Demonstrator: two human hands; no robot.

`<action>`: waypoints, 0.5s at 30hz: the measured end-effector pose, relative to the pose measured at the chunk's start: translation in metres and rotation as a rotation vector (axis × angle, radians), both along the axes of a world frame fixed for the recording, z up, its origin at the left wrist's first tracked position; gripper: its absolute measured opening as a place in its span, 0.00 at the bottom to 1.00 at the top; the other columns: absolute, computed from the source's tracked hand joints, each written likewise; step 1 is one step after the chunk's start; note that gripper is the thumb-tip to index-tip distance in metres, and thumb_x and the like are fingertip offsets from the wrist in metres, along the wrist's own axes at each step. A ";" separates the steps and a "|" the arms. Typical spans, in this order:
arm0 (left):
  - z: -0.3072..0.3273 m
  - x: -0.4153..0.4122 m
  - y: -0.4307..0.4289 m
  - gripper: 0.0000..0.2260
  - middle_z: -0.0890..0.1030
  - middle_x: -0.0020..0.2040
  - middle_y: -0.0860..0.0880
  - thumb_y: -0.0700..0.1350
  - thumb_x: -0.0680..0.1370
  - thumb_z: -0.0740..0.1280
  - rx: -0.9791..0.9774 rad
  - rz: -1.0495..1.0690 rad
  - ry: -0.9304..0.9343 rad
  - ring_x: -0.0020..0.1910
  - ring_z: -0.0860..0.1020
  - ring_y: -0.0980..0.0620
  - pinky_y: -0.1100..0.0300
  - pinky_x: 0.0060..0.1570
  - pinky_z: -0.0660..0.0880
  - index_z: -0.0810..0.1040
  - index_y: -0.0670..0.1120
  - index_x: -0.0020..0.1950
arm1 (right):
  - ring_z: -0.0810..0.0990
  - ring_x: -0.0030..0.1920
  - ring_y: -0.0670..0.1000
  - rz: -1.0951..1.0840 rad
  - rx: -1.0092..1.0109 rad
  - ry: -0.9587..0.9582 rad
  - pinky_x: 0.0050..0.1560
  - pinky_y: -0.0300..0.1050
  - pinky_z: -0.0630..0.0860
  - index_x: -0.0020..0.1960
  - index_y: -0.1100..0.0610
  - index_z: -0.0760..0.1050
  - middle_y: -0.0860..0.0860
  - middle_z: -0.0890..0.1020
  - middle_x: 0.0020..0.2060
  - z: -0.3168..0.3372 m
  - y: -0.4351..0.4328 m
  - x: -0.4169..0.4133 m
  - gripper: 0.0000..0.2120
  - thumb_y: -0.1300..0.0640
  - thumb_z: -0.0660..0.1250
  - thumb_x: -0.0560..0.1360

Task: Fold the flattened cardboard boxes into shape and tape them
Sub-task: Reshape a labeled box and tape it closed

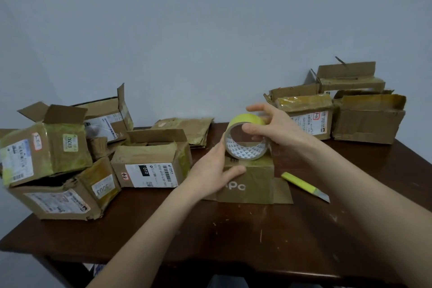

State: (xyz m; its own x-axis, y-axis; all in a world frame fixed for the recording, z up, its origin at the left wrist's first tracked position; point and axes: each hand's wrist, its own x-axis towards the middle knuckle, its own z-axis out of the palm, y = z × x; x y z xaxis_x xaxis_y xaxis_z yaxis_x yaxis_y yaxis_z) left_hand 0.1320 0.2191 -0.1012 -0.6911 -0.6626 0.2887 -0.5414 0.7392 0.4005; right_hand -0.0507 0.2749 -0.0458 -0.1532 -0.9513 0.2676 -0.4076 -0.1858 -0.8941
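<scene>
Several shaped cartons [51,159] are heaped well left of the fingers, and a few flattened boxes [187,131] lie just beyond them against the wall. I take these to be finished work pushed aside and stock waiting its turn. Next comes the left hand [217,168]: its fingers [221,147] are straight and together, laid flat against the left side of the small box [254,180], with the thumb across the top front edge. It clamps nothing and seems to brace the box so it cannot slide while tape is drawn. The small box stands on the surface [233,241] between the two hands, with flaps spread flat at its foot and a yellowish strip already running down its front. On its top the tape roll [245,140] stands on edge, directly under the right hand [273,128]. That hand's fingers are clamped on the roll, thumb on the near rim and the rest over the far side, probably to steer it along the seam. Just right of those fingers a yellow utility knife [306,187] lies on the surface, handy for cutting. Farther right, well apart, more cartons [350,112] are stacked.
</scene>
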 end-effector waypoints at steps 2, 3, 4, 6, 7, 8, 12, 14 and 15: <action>0.002 0.002 -0.001 0.33 0.66 0.72 0.54 0.59 0.76 0.64 -0.082 0.009 -0.021 0.69 0.67 0.54 0.54 0.63 0.70 0.54 0.52 0.76 | 0.79 0.33 0.39 -0.049 0.007 -0.039 0.33 0.31 0.73 0.57 0.50 0.77 0.51 0.82 0.44 -0.002 0.000 -0.004 0.20 0.50 0.77 0.67; 0.003 0.003 -0.001 0.31 0.66 0.72 0.54 0.59 0.77 0.63 -0.120 0.006 -0.045 0.69 0.67 0.54 0.54 0.63 0.70 0.55 0.53 0.76 | 0.79 0.33 0.38 -0.067 0.004 -0.014 0.33 0.31 0.72 0.56 0.50 0.78 0.49 0.81 0.42 0.000 -0.001 -0.006 0.19 0.49 0.77 0.67; 0.004 0.003 -0.001 0.30 0.65 0.73 0.55 0.59 0.77 0.62 -0.150 0.002 -0.081 0.69 0.66 0.54 0.53 0.63 0.70 0.55 0.53 0.76 | 0.80 0.37 0.39 -0.074 -0.003 0.023 0.34 0.30 0.72 0.56 0.50 0.79 0.48 0.81 0.43 0.003 -0.002 -0.007 0.19 0.48 0.77 0.67; 0.005 0.001 0.001 0.31 0.60 0.76 0.54 0.60 0.78 0.59 -0.194 0.001 -0.163 0.73 0.62 0.55 0.54 0.68 0.66 0.52 0.52 0.77 | 0.80 0.45 0.42 -0.087 -0.005 0.089 0.41 0.33 0.74 0.54 0.49 0.80 0.46 0.82 0.46 0.010 -0.001 -0.011 0.18 0.46 0.76 0.67; 0.005 0.000 0.001 0.32 0.57 0.78 0.53 0.59 0.79 0.58 -0.194 0.009 -0.210 0.75 0.58 0.55 0.55 0.70 0.62 0.50 0.51 0.78 | 0.80 0.47 0.43 -0.091 0.003 0.111 0.44 0.35 0.74 0.54 0.48 0.81 0.46 0.82 0.47 0.013 0.001 -0.013 0.18 0.46 0.76 0.66; 0.006 0.000 0.001 0.33 0.53 0.79 0.52 0.59 0.80 0.57 -0.193 0.019 -0.252 0.76 0.54 0.55 0.57 0.72 0.57 0.48 0.50 0.79 | 0.80 0.47 0.45 -0.096 0.016 0.132 0.45 0.37 0.75 0.53 0.48 0.80 0.47 0.82 0.47 0.017 0.002 -0.016 0.17 0.46 0.76 0.66; 0.010 0.002 0.001 0.31 0.48 0.79 0.51 0.58 0.81 0.55 -0.217 0.029 -0.343 0.77 0.48 0.56 0.60 0.73 0.50 0.47 0.47 0.79 | 0.80 0.44 0.47 -0.132 0.033 0.295 0.41 0.38 0.73 0.48 0.51 0.81 0.49 0.82 0.44 0.028 0.015 -0.033 0.13 0.48 0.76 0.67; 0.008 0.002 0.000 0.31 0.48 0.79 0.52 0.58 0.81 0.54 -0.210 0.035 -0.353 0.77 0.48 0.56 0.60 0.73 0.50 0.47 0.48 0.79 | 0.80 0.44 0.45 -0.105 0.072 0.296 0.42 0.36 0.73 0.47 0.54 0.83 0.48 0.83 0.43 0.027 0.026 -0.046 0.10 0.51 0.76 0.68; 0.007 0.001 -0.001 0.31 0.48 0.79 0.52 0.59 0.81 0.54 -0.204 0.035 -0.351 0.77 0.48 0.57 0.60 0.73 0.50 0.48 0.48 0.79 | 0.80 0.45 0.45 -0.095 0.093 0.289 0.44 0.37 0.74 0.46 0.54 0.83 0.47 0.84 0.43 0.023 0.030 -0.053 0.09 0.52 0.76 0.68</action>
